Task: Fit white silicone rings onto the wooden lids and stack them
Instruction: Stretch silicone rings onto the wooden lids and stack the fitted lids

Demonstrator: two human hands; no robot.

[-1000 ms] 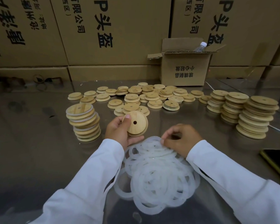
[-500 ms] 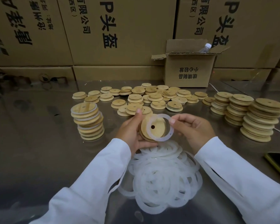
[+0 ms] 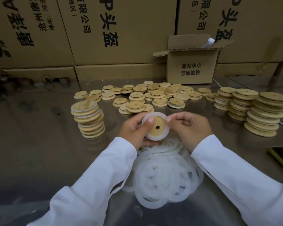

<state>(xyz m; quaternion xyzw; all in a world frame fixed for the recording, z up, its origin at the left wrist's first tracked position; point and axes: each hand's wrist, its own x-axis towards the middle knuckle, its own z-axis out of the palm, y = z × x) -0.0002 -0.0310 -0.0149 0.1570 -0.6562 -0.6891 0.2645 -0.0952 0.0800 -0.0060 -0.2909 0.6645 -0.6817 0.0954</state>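
My left hand (image 3: 134, 129) holds a lid (image 3: 156, 128) at centre; my right (image 3: 189, 126) pinches the ring (image 3: 153, 115) around it. One ringed stack (image 3: 88, 119) at nine o'clock; many bare lids (image 3: 153, 95) at twelve remain.

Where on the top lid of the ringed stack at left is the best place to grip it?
By its rim, I would say, fingers pinching opposite edges from above. The top lid lies flat on the ringed stack, a thin disc with no knob, and the stack leans, so a sideways push could topple it.
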